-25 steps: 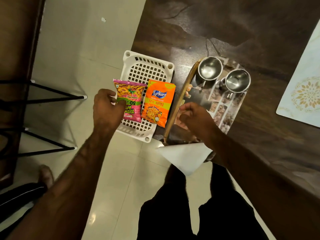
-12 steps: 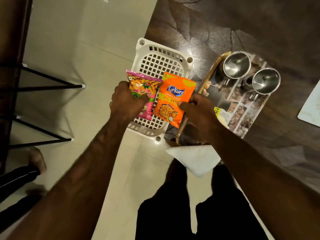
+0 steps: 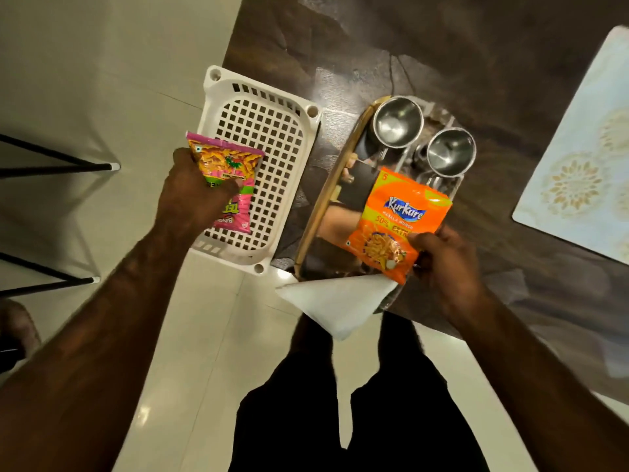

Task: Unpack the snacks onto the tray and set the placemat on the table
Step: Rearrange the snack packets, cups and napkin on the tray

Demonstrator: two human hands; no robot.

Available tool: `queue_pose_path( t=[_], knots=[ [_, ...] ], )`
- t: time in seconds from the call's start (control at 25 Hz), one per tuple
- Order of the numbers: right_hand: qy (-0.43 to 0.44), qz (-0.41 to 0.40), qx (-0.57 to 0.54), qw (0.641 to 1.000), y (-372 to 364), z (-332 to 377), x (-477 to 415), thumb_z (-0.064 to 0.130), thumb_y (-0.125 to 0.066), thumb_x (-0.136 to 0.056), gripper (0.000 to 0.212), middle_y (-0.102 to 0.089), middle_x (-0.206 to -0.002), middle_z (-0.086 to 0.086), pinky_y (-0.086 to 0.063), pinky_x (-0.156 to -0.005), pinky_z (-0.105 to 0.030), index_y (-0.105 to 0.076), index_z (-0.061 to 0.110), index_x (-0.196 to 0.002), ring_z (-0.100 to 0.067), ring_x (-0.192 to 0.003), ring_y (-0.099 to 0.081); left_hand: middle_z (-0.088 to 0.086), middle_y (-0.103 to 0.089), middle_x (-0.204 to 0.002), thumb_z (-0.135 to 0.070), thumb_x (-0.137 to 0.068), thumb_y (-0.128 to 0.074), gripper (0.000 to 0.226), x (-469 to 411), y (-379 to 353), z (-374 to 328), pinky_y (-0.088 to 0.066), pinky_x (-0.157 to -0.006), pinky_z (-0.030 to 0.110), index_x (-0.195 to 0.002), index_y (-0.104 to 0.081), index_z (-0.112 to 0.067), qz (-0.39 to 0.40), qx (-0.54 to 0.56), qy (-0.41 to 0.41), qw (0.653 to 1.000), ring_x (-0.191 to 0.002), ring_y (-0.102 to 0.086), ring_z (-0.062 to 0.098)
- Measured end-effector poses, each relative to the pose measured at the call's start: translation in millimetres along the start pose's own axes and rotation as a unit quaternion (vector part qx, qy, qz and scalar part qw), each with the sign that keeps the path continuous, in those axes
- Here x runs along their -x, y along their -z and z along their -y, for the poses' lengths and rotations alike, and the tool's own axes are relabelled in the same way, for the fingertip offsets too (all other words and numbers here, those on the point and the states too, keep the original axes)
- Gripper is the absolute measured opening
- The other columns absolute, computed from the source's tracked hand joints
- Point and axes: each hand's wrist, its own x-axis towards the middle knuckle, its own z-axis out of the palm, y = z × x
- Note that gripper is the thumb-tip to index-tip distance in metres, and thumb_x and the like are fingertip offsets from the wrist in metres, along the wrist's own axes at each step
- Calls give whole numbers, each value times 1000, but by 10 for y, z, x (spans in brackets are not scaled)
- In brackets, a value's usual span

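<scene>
Orange snack pkt: light, puffed, slick crinkly foil, brittle contents. Best taken by a sealed edge, no squeezing. Pinched at its 4 o'clock corner by right hand, thumb & fingers curled on it, over mirrored tray; touching or not, can't tell. Pink pkt gripped by left hand over white basket, 9 o'clock of tray. Two steel cups at tray's 12. Placemat flat on table, 3 o'clock.
</scene>
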Motion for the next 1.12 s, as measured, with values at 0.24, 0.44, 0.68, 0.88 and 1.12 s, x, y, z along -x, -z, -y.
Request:
queue_pose_path(
  t=[0.24, 0.44, 0.68, 0.88, 1.12],
  knots=[
    [-22, -26, -24, 999, 235, -134, -37, 7, -64, -94, 17, -80, -106, -10, -62, -66, -39, -71, 17, -107, -30, -90, -79, 2, -68, -119, -41, -71, -82, 69, 212, 26, -35, -55, -97, 53, -124, -45, -19, -4, 39, 10, 999, -107, -67, 29],
    [7, -83, 7, 996, 198, -111, -132, 12, -71, -92, 12, -77, -103, -13, -65, -69, -46, -65, 18, -101, -32, -92, -78, 1, -69, -120, -22, -79, -84, 61, 557, -55, -234, -59, -92, 47, -128, -48, -17, 69, 146, -28, 986, -107, -71, 20],
    [188, -245, 199, 930, 275, 22, 64, 19, -65, -81, 23, -67, -107, -4, -55, -89, -47, -65, 22, -104, -20, -99, -66, -6, -68, -115, -21, -80, -84, 65, 882, -471, -663, -60, -74, 21, -135, -48, -18, 177, 180, -65, 965, -98, -70, 6],
    [103, 78, 35, 991, -169, 257, 311, 22, -79, -84, 37, -74, -101, -3, -59, -63, -28, -61, 17, -116, -9, -82, -75, -2, -72, -116, -18, -77, -87, 63, 1055, -641, -812, -62, -75, 27, -130, -53, -21, 231, 245, -72, 939, -99, -75, 10],
    [51, 158, -62, 984, -598, 267, 262, 23, -78, -89, 42, -78, -115, -10, -62, -88, -41, -67, 13, -128, -27, -102, -77, 6, -71, -118, -9, -77, -82, 66, 1134, -727, -817, -62, -82, 29, -135, -52, -10, 236, 225, -114, 938, -99, -73, 12]
  ],
)
